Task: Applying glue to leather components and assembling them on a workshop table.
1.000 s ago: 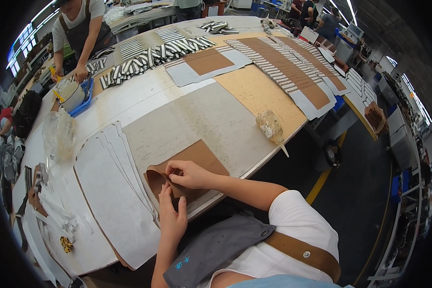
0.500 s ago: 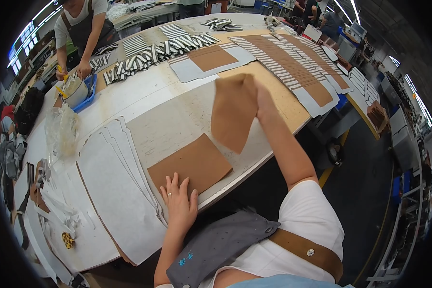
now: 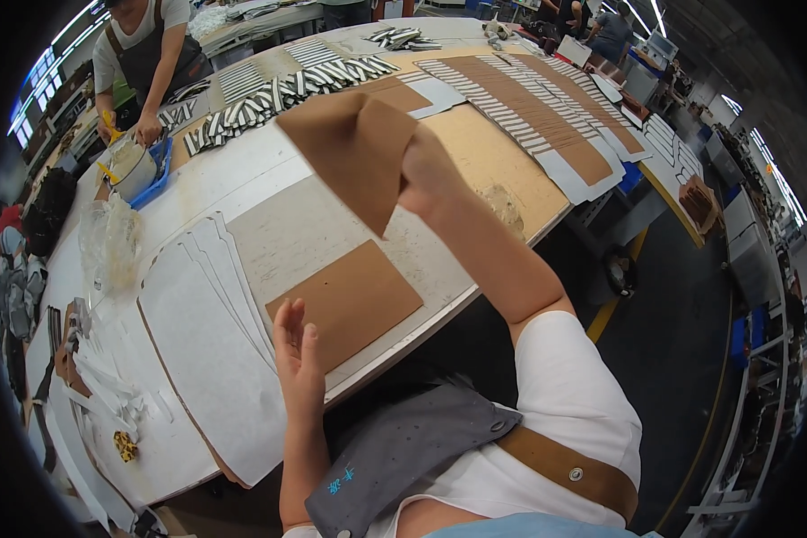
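My right hand point(image 3: 430, 169) is raised above the table and grips one edge of a brown sheet point(image 3: 345, 148). That sheet is thin and flexible, bent in the air and slightly blurred; whether it is leather or paper I cannot tell. A flat rectangular brown panel point(image 3: 359, 296) lies near the table's front edge. At its near left corner my left hand point(image 3: 298, 354) is open, fingers pointing up and thumb apart, holding nothing. Immediately left of the panel lies a stack of large white sheets point(image 3: 197, 350) with fanned edges and a brown edge beneath.
Black-and-white striped strips point(image 3: 269, 108) are heaped along the far side. Brown panels with white backing point(image 3: 547, 125) lie at the far right. Across the table, a co-worker point(image 3: 152, 54) works beside a white tub point(image 3: 133, 170) in a blue tray point(image 3: 163, 170). A crumpled plastic bag point(image 3: 108, 238) sits left.
My right hand has swung left with the brown sheet, which is now over the far part of the table. My left hand has lifted from the flat panel and turned upward.
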